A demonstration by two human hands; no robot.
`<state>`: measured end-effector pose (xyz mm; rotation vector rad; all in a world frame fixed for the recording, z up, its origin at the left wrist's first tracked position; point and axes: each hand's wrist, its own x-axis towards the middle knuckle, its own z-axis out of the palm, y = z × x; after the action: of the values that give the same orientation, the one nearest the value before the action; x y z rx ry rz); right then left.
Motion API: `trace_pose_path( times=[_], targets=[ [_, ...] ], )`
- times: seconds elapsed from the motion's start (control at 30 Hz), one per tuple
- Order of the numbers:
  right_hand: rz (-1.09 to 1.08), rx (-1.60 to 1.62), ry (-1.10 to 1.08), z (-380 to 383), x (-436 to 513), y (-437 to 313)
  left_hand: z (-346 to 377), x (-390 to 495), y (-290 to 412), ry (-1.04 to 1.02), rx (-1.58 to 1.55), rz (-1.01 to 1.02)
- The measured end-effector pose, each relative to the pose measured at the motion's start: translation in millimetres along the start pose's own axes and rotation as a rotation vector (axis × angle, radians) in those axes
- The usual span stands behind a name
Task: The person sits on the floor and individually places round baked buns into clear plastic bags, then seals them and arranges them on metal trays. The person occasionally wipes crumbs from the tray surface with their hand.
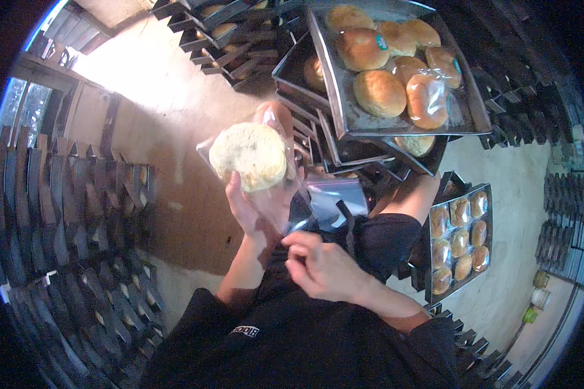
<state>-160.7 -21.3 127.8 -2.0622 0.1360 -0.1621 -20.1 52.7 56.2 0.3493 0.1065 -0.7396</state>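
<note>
My left hand (246, 206) holds a round bread bun (248, 155), its pale side facing up, with a clear plastic bag (272, 206) around or beside it. A second browned bun (274, 116) lies behind it in clear film. The fingertips of my right hand (316, 265) pinch the lower end of the clear plastic. Just beyond my right hand, a stack of clear flat bags (338, 199) lies at my lap. A metal tray (353, 127) above right holds several browned buns (379, 94), at least some of them wrapped.
Below the near tray, more metal trays (328, 131) are stacked askew. A tray of wrapped buns (460, 243) stands at the right on the floor (501, 204). Stacks of dark trays (53, 209) line the left side, with others at the top and far right.
</note>
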Motion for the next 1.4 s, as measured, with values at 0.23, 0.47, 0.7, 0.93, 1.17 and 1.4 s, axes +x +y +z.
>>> trace_pose_path(
  times=[0.23,0.47,0.7,0.93,1.17,1.4],
  targets=[
    [-0.078,-0.178,0.051,9,1,18,3,0,6,-0.162,-0.103,-0.046],
    [-0.065,-0.245,-0.032,12,14,5,-1,0,5,0.012,0.056,0.058],
    [0.112,0.497,-0.503,-117,-52,56,-20,13,22,0.045,-0.379,-0.213],
    [0.403,-0.495,0.549,-96,-121,99,-3,-10,-67,0.166,-0.23,-0.529],
    [-0.062,-0.451,0.878,-67,-139,53,28,-39,-140,0.066,0.02,-1.02],
    [0.427,-0.031,1.19,-68,-187,96,-2,-14,-182,-0.684,1.136,-0.132]
  ],
)
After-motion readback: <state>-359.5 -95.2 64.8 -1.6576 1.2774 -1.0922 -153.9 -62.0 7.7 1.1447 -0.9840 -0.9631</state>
